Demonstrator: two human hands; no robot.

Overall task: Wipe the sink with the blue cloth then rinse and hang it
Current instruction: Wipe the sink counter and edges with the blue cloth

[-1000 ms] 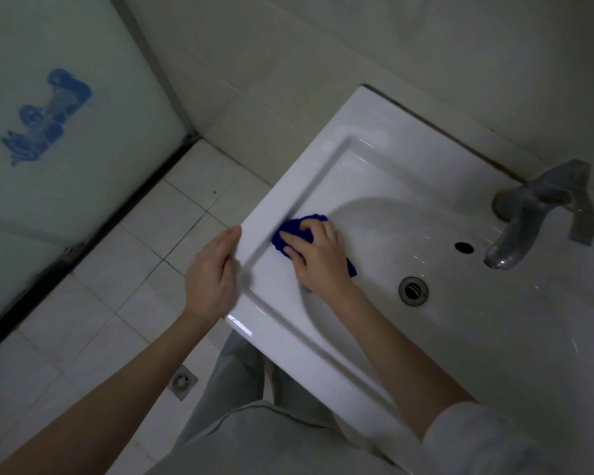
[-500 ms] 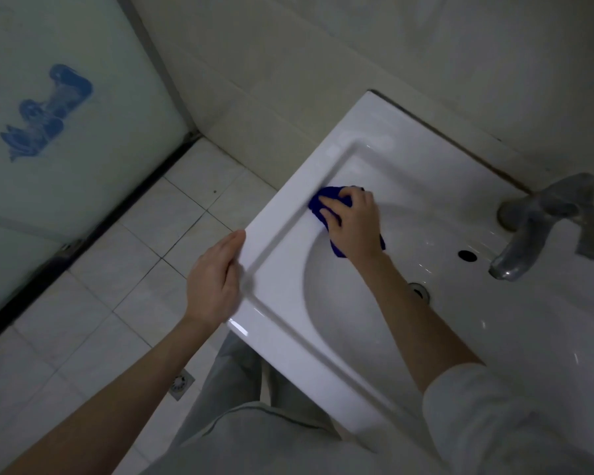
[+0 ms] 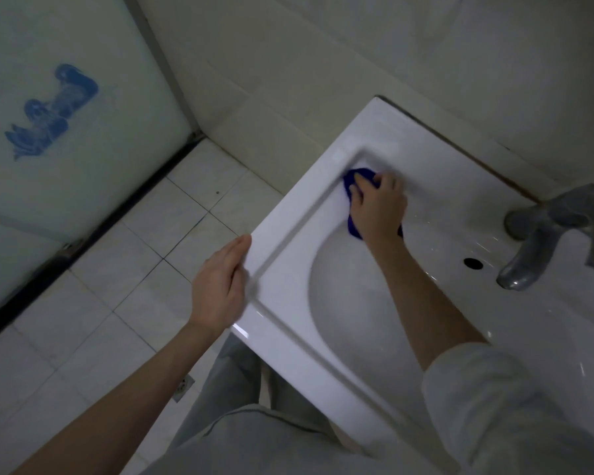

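The white sink (image 3: 288, 341) fills the right half of the head view. My right hand (image 3: 378, 207) presses the blue cloth (image 3: 352, 181) flat against the basin's far left inner corner; most of the cloth is hidden under the palm. My left hand (image 3: 220, 286) rests with fingers together against the sink's left outer edge, holding nothing. A grey metal faucet (image 3: 542, 241) stands at the back right, and its spout is dry.
An overflow hole (image 3: 473, 263) lies below the faucet; my forearm hides the drain. White floor tiles (image 3: 134, 275) with a small floor drain (image 3: 183, 388) lie to the left. A frosted glass door (image 3: 66, 132) stands at the far left, a tiled wall behind the sink.
My right hand has slid the blue cloth from the basin's left slope up to the far left corner. My left hand has stayed on the sink's edge.
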